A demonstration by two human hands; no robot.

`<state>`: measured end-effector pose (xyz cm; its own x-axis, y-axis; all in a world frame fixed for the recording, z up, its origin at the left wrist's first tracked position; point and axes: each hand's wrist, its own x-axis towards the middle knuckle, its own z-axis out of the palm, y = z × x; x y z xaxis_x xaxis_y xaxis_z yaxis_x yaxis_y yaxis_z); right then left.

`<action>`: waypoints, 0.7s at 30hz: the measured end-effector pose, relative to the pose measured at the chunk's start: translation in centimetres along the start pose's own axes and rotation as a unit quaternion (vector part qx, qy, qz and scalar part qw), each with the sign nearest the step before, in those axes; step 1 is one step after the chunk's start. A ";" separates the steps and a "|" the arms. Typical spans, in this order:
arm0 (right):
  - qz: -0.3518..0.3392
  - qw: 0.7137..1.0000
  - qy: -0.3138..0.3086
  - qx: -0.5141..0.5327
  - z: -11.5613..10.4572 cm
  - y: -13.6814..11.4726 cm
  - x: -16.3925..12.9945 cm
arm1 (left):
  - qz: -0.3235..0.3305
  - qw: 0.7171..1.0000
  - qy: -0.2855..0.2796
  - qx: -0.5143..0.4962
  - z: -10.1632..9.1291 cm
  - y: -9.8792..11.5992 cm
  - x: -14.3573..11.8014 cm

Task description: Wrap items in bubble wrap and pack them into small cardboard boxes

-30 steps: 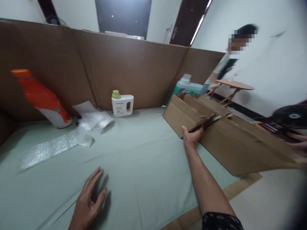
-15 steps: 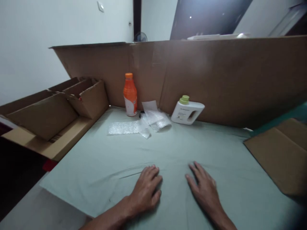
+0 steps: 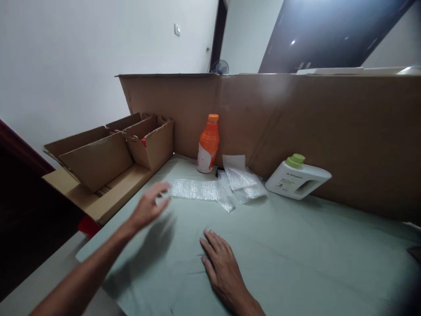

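My left hand (image 3: 149,206) is raised over the left part of the cloth-covered table, its fingers apart and holding nothing. Its fingertips are near the left end of a strip of bubble wrap (image 3: 195,190); whether they touch it I cannot tell. My right hand (image 3: 223,265) lies flat on the pale green cloth (image 3: 279,245), fingers stretched out. More bubble wrap (image 3: 245,180) lies crumpled to the right of the strip. Behind it stands an orange bottle (image 3: 208,142) with a white label. Farther right is a white jug (image 3: 297,179) with a green cap and a side handle.
An open cardboard box (image 3: 108,162) with dividers sits along the left edge. A tall cardboard panel (image 3: 345,131) closes off the back. Something small and dark (image 3: 219,171) lies partly under the wrap. A red object (image 3: 88,226) shows below the box.
My left hand has lifted off the cloth and moved left and forward towards the bubble wrap. My right hand stays low on the cloth. The view has swung, shifting the scenery rightward.
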<state>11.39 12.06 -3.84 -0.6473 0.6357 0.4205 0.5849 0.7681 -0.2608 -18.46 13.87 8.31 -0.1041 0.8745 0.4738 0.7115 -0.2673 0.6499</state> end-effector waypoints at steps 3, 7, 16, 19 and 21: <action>0.015 0.999 -0.010 0.028 -0.3 0.0 -0.4 | -0.048 0.985 0.153 0.061 -3.6 -3.6 7.2; 0.038 0.997 -0.018 0.068 -0.6 0.2 -0.8 | -0.097 0.966 0.221 0.097 -4.5 -6.6 9.9; 0.069 0.977 -0.023 0.199 -2.2 2.0 16.1 | -0.132 0.959 0.244 0.055 -3.4 -9.7 6.8; 0.074 0.976 -0.017 0.202 -1.1 1.1 19.5 | -0.105 0.963 0.223 0.110 -5.0 -8.1 8.8; 0.079 0.977 -0.019 0.198 0.3 0.4 19.0 | -0.111 0.960 0.174 0.190 -6.2 -6.8 10.7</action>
<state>-0.85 24.45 3.83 -0.5862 0.7459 0.3163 0.4499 0.6244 -0.6385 -28.72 22.57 12.67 -0.4610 0.6869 0.5619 0.8406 0.1349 0.5246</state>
